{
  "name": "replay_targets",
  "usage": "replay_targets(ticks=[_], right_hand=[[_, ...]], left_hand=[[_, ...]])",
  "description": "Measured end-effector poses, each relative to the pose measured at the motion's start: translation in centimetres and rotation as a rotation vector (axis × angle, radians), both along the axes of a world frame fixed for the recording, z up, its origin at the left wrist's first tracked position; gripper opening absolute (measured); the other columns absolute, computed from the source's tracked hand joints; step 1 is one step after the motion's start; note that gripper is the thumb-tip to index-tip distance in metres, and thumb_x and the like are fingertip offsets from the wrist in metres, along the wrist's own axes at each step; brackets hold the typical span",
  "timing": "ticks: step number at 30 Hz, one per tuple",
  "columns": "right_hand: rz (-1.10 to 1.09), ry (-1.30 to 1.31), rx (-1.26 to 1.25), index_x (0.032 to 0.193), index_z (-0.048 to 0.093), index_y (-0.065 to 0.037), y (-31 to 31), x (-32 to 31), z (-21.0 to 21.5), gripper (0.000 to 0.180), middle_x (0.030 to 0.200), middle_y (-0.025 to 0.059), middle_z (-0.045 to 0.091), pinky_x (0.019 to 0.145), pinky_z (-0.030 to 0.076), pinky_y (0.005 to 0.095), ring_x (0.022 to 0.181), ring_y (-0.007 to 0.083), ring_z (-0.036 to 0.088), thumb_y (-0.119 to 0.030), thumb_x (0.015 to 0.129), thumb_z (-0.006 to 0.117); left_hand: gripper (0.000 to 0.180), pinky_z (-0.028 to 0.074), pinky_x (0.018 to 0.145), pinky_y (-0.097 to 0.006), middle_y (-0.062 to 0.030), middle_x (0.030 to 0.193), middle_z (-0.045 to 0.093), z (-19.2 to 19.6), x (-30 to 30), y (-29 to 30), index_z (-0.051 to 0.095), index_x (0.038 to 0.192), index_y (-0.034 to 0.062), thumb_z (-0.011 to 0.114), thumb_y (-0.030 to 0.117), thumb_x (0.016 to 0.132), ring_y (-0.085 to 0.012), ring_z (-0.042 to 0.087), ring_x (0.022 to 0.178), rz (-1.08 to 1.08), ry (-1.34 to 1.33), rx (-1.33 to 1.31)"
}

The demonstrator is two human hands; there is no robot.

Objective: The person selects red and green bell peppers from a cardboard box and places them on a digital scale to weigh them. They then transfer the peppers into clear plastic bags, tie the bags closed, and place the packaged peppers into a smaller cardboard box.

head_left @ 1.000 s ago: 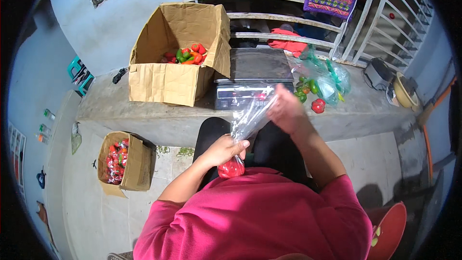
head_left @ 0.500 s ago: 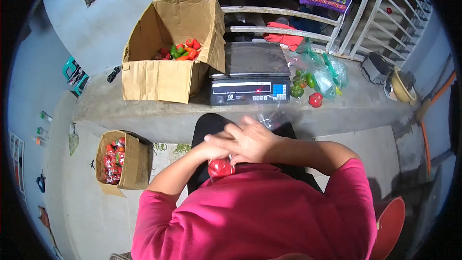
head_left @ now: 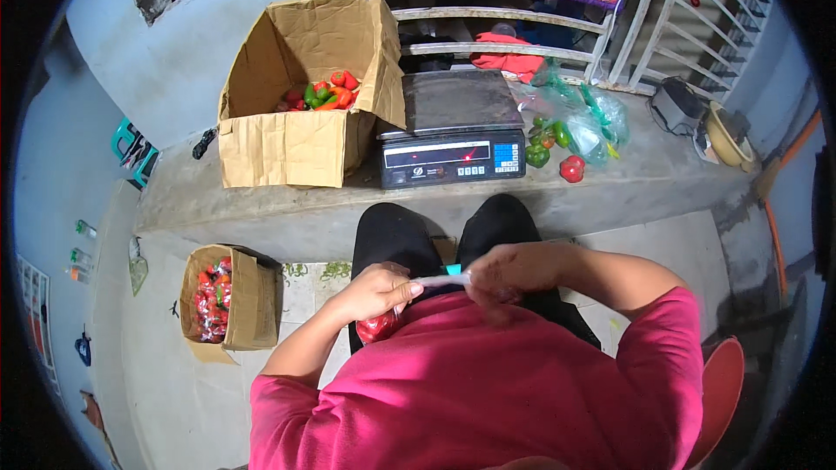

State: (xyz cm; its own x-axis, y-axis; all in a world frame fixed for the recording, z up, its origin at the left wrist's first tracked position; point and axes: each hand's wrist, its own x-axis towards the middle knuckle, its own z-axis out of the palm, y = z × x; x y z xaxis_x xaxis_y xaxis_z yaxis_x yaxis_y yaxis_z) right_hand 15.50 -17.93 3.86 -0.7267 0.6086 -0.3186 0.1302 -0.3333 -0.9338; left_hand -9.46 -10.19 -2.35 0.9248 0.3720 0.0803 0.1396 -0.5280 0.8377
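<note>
In my lap, my left hand is closed around the neck of a clear plastic bag of red peppers. The filled part hangs below my fingers, against my pink shirt. The bag's twisted top stretches sideways to my right hand, which is closed on its end and partly smeared by motion. Ahead of my knees a digital scale sits on a concrete ledge, its plate bare. Left of it stands a large cardboard box with red and green peppers inside.
On the floor at left, a smaller cardboard box holds bagged peppers. Right of the scale lie green peppers, a red pepper and plastic bags. A white railing runs behind the ledge. A red stool stands at lower right.
My hands were together over the bag and have drawn apart. My right hand has moved right, pulling the bag's top taut, while my left hand and the peppers shifted slightly left.
</note>
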Motion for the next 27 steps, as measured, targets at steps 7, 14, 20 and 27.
replay_targets(ticks=[7, 14, 20, 27], right_hand=[[-0.217, -0.257, 1.584, 0.1, 0.056, -0.006, 3.4, -4.8, -0.6, 0.025, 0.107, 0.0089, 0.056, 0.094, 0.031, 0.0459, 0.102, 0.0197, 0.051, -0.025, 0.085, 0.052], [-0.143, -0.818, 2.027, 0.074, 0.056, -0.018, 7.1, -0.9, -4.7, 0.016, 0.068, -0.0044, 0.05, 0.079, 0.037, 0.0457, 0.072, 0.0152, 0.05, -0.034, 0.071, 0.059], [-0.227, -1.042, 1.829, 0.068, 0.054, -0.016, 7.8, 4.2, 1.1, 0.008, 0.063, 0.002, 0.056, 0.065, 0.038, 0.0391, 0.066, 0.0185, 0.056, -0.021, 0.074, 0.054], [-0.598, -0.997, 1.666, 0.071, 0.054, -0.008, 10.3, 3.0, 5.7, 0.023, 0.068, 0.0122, 0.059, 0.061, 0.04, 0.0427, 0.069, 0.0317, 0.058, -0.028, 0.083, 0.052]], left_hand=[[0.029, 0.045, 0.059, -0.036, -0.0103, 0.068, 0.058, 0.0, 1.5, 1.3, 0.058, 0.078, 0.0036, 0.049, 0.03, 0.086, -0.0275, 0.057, 0.064, 0.154, -0.192, 0.146], [0.034, 0.038, 0.054, -0.034, -0.0097, 0.065, 0.053, 0.1, 1.7, 1.7, 0.052, 0.069, -0.0005, 0.05, 0.027, 0.088, -0.0216, 0.048, 0.057, 0.378, 0.074, -0.073], [0.014, 0.036, 0.072, -0.042, -0.0135, 0.082, 0.054, -0.4, 3.6, 2.0, 0.054, 0.085, 0.0044, 0.053, 0.018, 0.083, -0.0319, 0.053, 0.082, 0.566, 0.075, 0.542], [0.04, 0.038, 0.089, -0.042, -0.0155, 0.111, 0.052, -1.4, 7.7, -1.4, 0.051, 0.112, 0.0047, 0.062, 0.016, 0.076, -0.0318, 0.048, 0.105, -0.228, 0.095, 0.132]])
